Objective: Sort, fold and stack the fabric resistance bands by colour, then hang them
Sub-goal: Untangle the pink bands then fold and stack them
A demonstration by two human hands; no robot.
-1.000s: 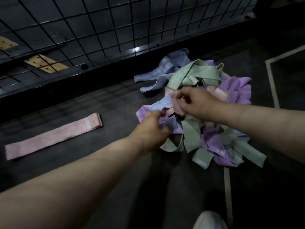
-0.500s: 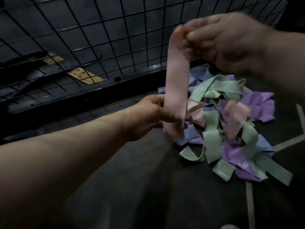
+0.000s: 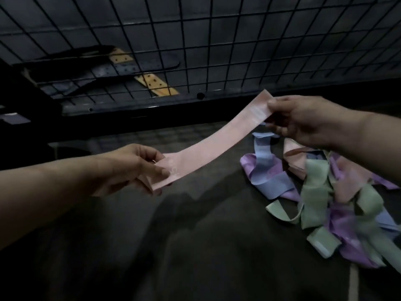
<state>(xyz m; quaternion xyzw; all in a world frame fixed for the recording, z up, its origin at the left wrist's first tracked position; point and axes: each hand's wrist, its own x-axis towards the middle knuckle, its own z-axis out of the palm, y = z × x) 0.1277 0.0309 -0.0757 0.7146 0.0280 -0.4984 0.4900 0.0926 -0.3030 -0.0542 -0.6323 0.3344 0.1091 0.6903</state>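
Pink band (image 3: 213,140) taut between left hand (image 3: 132,168) and right hand (image 3: 303,122)

White lettering on the lower end of your long pink fabric band (image 3: 208,146) is too blurred to read. The pale patch near its upper end is no clearer.
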